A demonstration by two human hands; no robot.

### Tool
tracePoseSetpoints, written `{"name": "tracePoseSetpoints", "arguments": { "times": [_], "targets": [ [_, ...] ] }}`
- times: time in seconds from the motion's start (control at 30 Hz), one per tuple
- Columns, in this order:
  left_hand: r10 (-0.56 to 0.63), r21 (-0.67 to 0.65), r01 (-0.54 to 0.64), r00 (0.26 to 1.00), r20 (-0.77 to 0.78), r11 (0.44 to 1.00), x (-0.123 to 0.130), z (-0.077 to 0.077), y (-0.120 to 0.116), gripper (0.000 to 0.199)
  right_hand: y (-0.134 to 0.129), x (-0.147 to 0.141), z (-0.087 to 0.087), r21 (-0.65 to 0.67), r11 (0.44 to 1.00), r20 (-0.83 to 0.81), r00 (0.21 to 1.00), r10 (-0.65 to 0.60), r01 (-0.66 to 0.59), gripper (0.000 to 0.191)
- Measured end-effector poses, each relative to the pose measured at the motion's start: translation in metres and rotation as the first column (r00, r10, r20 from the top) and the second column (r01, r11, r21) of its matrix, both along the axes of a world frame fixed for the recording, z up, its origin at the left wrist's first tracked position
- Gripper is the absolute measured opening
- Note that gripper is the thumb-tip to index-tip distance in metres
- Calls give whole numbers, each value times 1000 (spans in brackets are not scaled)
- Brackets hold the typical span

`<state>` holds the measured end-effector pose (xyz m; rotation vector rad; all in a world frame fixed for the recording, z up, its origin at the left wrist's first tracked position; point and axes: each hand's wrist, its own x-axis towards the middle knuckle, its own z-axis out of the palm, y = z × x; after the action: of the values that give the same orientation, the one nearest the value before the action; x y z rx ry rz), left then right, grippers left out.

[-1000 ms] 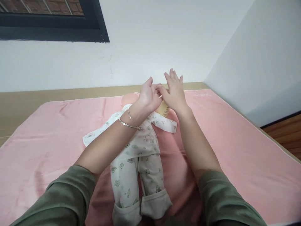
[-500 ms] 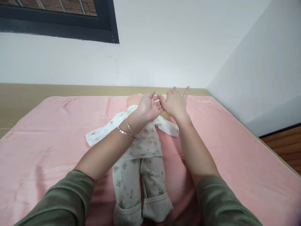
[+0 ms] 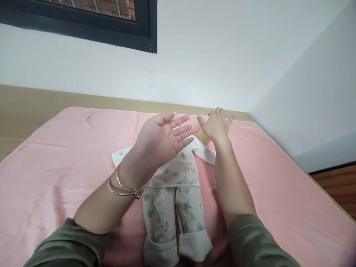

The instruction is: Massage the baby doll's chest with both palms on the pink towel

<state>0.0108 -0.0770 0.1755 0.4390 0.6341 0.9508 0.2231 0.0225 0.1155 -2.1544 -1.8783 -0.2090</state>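
My left hand point(image 3: 164, 139) is raised over the upper part of a small clothed doll, palm turned up and fingers spread, holding nothing. Silver bracelets point(image 3: 125, 187) circle that wrist. The doll's white printed top point(image 3: 180, 172) and matching trousers point(image 3: 189, 207) with turned-up cuffs lie flat, while my left hand hides its head. Beyond the doll's right-hand sleeve, my right hand point(image 3: 217, 125) is open, back upward, fingers apart. Close to it is a small yellow object point(image 3: 204, 137), partly covered; whether the hand touches it I cannot tell.
A pink mat point(image 3: 278, 185) with a pale edge spreads under the doll on a wooden surface point(image 3: 36, 98). White walls point(image 3: 200, 55) rise behind and to the right. A dark window frame point(image 3: 130, 35) is at upper left, and brown wood point(image 3: 336, 181) shows at the right edge.
My hands have moved apart; the left has come nearer to me and now covers the doll's head, its fingers spread wider. The right hand's fingers are also more spread. The view has shifted slightly.
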Motion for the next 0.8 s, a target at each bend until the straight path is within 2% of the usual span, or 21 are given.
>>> {"name": "tracePoseSetpoints", "arguments": {
  "times": [0.17, 0.27, 0.33, 0.4, 0.47, 0.53, 0.57, 0.63, 0.7, 0.8],
  "targets": [
    [1, 100, -9, 997, 80, 995, -10, 13, -18, 51, -6, -3, -7, -33, 995, 31, 996, -89, 90, 93],
    [-4, 119, -5, 997, 74, 993, -9, 15, -24, 49, -25, -17, -1, -21, 989, 58, 988, -142, 143, 89],
    [38, 96, -41, 999, 38, 995, -5, 14, -27, 49, -45, -33, 8, -16, 998, 25, 997, -66, 67, 78],
    [114, 67, -114, 993, 4, 991, 0, 13, -29, 49, -71, -53, 18, 29, 990, -95, 985, 141, -139, 67],
    [148, 51, -148, 989, 0, 988, 4, 13, -32, 48, -102, -73, 25, 138, 909, -242, 876, 416, -394, 60],
    [114, 40, -114, 993, 14, 993, 4, 15, -37, 47, -134, -91, 25, 243, 773, -264, 727, 634, -586, 62],
    [93, 40, -94, 996, 17, 995, 3, 16, -39, 47, -149, -98, 24, 294, 705, -232, 667, 708, -645, 69],
    [89, 66, -90, 996, 17, 994, -4, 21, -45, 51, -177, -108, 21, 353, 556, -114, 555, 824, -753, 91],
    [163, 155, -168, 986, 44, 974, -11, 26, -53, 54, -199, -112, 20, 307, 465, -14, 485, 875, -830, 100],
    [263, 269, -285, 958, 115, 920, -17, 25, -72, 55, -215, -107, 25, 238, 413, 56, 437, 898, -879, 95]
  ]
}}
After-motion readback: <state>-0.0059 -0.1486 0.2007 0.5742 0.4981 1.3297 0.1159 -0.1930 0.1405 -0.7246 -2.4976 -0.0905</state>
